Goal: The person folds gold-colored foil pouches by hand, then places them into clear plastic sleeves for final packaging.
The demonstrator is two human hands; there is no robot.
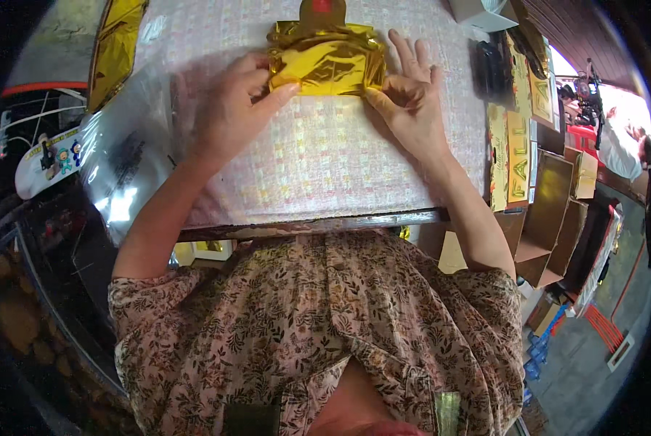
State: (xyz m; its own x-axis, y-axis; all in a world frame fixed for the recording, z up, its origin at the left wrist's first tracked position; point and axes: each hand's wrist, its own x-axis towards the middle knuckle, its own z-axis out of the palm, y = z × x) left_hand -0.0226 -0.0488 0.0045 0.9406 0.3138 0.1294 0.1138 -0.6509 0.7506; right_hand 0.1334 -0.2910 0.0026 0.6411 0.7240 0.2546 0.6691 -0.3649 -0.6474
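A shiny gold foil sheet [329, 67] lies at the far middle of the table, with its surface creased. My left hand [227, 109] has its near left corner between thumb and fingers. At the near right corner, the thumb and index finger of my right hand [418, 109] pinch the foil, while its other fingers spread outward. A brown rounded piece with a red mark [319, 10] sticks out beyond the foil's far edge. Whether the foil wraps something I cannot tell.
A checked cloth under clear plastic covers the table [325, 167]. More gold foil [116, 51] lies at the far left, above loose clear plastic [125, 160]. A black object [491, 65], printed boxes [510, 156] and open cartons [547, 203] stand along the right.
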